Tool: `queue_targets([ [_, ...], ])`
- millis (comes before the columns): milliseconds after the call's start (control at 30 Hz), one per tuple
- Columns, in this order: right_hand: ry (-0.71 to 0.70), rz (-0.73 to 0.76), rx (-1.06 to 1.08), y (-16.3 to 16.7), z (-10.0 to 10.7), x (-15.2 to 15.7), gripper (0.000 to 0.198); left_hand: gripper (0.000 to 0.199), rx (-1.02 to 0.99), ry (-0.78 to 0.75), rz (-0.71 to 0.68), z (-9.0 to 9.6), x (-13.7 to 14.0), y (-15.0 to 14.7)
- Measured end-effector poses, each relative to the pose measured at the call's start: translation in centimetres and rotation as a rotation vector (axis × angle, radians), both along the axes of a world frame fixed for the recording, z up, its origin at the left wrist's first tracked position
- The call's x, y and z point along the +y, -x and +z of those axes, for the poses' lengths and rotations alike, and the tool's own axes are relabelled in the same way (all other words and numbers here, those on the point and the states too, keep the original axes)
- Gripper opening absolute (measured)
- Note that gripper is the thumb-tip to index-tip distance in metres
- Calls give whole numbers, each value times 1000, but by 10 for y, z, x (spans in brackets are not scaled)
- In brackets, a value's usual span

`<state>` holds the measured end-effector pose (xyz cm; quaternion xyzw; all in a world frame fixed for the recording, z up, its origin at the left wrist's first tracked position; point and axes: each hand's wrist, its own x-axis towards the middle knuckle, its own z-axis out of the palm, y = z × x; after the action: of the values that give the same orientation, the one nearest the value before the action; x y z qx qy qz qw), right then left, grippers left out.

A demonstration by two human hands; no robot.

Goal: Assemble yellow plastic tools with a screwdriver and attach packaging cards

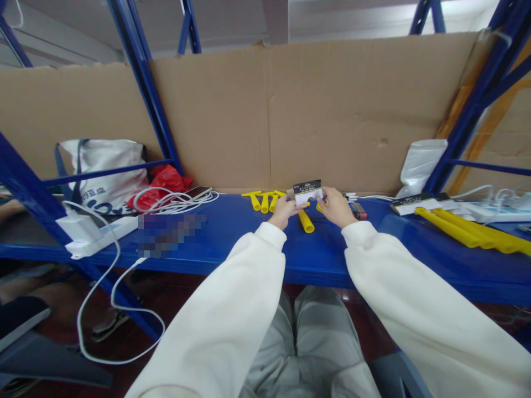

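Observation:
A black-and-white printed card (307, 193) is held up over the blue table, between my two hands. My left hand (285, 211) grips its left lower edge with the fingers closed. On the card's right side, my right hand (335, 207) pinches it, with a bit of yellow showing by the fingertips. Just below the card lies a yellow tube-shaped handle (306, 223), its far end hidden behind the card and hands. Several yellow T-shaped tools with hollow handles (255, 202) lie to the left of my left hand.
At right lie more cards (417, 203), long yellow tubes (468, 232) and a power strip (498, 211). A red-and-black item (359, 210) is beside my right hand. Left are a cloth bag (110, 171), red plastic bag (168, 179), white cables and a charger (83, 228). Cardboard (332, 110) stands behind.

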<state>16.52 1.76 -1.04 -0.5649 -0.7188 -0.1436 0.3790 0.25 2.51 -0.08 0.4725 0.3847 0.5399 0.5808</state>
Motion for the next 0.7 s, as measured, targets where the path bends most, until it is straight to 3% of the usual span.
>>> queue_targets([
  [167, 92, 86, 25, -5, -2, 7, 25, 28, -20, 23, -30, 3, -1, 4],
  [367, -27, 58, 241, -4, -2, 10, 35, 27, 74, 31, -34, 0, 1, 5],
  [533, -8, 133, 230, -9, -5, 16, 27, 22, 127, 47, -71, 1, 1, 4],
  [700, -35, 42, 330, -14, -6, 19, 30, 22, 123, 73, -116, 5, -2, 3],
])
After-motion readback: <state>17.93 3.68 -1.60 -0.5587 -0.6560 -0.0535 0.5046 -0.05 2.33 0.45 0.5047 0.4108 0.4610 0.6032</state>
